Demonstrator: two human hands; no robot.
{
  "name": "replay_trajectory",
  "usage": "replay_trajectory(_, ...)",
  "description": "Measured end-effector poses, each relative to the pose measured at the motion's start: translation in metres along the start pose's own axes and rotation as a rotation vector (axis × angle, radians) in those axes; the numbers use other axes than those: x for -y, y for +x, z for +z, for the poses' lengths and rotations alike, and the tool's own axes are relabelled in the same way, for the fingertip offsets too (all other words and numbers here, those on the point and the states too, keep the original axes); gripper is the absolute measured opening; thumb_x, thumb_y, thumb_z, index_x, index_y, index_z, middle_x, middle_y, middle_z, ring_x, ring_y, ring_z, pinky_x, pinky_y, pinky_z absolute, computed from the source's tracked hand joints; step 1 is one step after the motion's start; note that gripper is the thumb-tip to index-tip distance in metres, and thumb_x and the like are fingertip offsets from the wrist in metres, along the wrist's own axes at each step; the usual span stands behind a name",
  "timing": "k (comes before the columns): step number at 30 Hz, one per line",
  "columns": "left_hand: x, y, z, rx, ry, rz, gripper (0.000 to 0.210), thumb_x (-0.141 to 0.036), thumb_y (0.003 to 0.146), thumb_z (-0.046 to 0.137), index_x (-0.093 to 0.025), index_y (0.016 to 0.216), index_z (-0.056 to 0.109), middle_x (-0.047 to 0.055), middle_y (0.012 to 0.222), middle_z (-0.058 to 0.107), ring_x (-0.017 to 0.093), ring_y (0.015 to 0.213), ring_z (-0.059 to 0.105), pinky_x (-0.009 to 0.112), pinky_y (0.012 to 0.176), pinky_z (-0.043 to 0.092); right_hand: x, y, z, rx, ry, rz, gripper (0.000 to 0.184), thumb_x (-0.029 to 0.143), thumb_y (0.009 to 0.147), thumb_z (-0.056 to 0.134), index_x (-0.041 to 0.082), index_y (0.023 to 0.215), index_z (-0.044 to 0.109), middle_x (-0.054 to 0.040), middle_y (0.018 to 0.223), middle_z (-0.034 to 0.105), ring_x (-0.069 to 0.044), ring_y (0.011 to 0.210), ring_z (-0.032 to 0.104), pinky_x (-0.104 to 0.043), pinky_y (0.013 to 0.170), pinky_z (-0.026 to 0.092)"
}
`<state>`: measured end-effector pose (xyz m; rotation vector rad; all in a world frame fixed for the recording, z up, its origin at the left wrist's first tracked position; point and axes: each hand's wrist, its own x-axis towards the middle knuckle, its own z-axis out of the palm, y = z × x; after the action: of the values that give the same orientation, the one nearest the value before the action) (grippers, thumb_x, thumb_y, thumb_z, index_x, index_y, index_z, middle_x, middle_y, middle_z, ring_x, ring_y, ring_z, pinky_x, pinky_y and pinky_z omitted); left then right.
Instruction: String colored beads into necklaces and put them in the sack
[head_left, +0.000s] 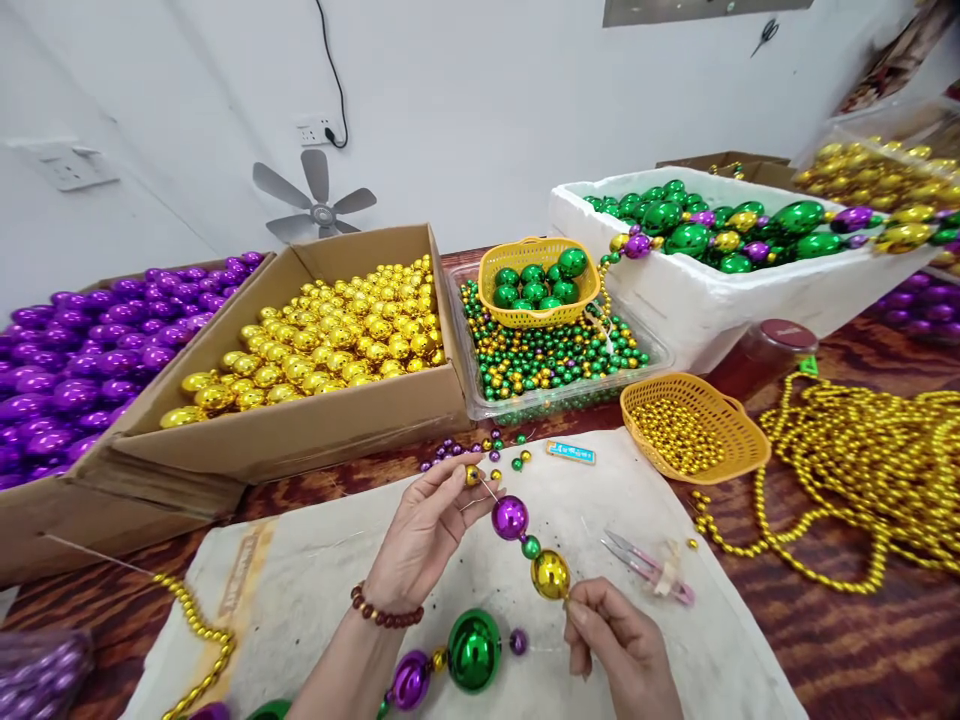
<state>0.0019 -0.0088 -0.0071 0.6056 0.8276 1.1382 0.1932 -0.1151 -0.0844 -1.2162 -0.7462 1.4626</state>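
My left hand, with a dark red bead bracelet on its wrist, pinches a small gold bead at the end of a thin needle or wire. Along the same strand come a large purple bead, a small green bead and a large gold bead. Just below that gold bead, my right hand closes thumb and finger on the strand. More of the strand lies beneath, with a big green bead, a purple bead and a small purple bead.
Boxes of purple beads and gold beads stand behind. A clear tub holds small mixed beads beneath a yellow basket. Right are a foam box, a basket, gold bead chains and pink-handled scissors.
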Motion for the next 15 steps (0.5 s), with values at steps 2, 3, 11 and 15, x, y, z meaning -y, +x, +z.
replay_trajectory(2,0.0001,0.0005,-0.0001,0.002,0.018,0.003,0.022,-0.02,0.09,0.057,-0.014,0.11,0.063,0.01,0.092,0.072,0.023,0.094,0.068,0.036,0.089,0.051,0.0002,-0.0001,0.0001,-0.008,0.0,0.002,0.031,0.043,0.081,0.066,0.015,0.07,0.061,0.0003,0.059,0.054,-0.009,0.046,0.048,-0.021,0.047,0.034)
replay_trajectory(3,0.0003,0.001,-0.0002,0.001,0.027,0.004,0.02,-0.02,0.09,0.058,-0.014,0.108,0.064,0.01,0.092,0.072,0.023,0.094,0.068,0.036,0.088,0.051,0.0003,-0.0003,0.0001,-0.011,0.001,0.004,0.031,0.043,0.08,0.066,0.015,0.07,0.061,0.0004,0.059,0.055,-0.009,0.046,0.048,-0.021,0.047,0.035)
replay_trajectory(11,0.0017,0.0034,0.0014,-0.001,0.06,0.004,0.018,-0.021,0.088,0.06,-0.014,0.103,0.065,0.009,0.092,0.071,0.022,0.092,0.068,0.034,0.088,0.051,0.0025,-0.0017,0.001,-0.019,-0.003,0.01,0.029,0.042,0.081,0.065,0.015,0.071,0.061,0.0006,0.06,0.055,-0.009,0.047,0.048,-0.021,0.048,0.036)
replay_trajectory(15,0.0026,0.0037,0.0026,-0.01,0.073,0.009,0.02,-0.023,0.086,0.062,-0.014,0.104,0.067,0.009,0.092,0.071,0.022,0.09,0.068,0.034,0.087,0.051,0.0031,-0.0024,0.0008,-0.029,-0.003,0.018,0.03,0.042,0.082,0.065,0.015,0.071,0.061,0.0006,0.06,0.055,-0.009,0.047,0.048,-0.021,0.049,0.036)
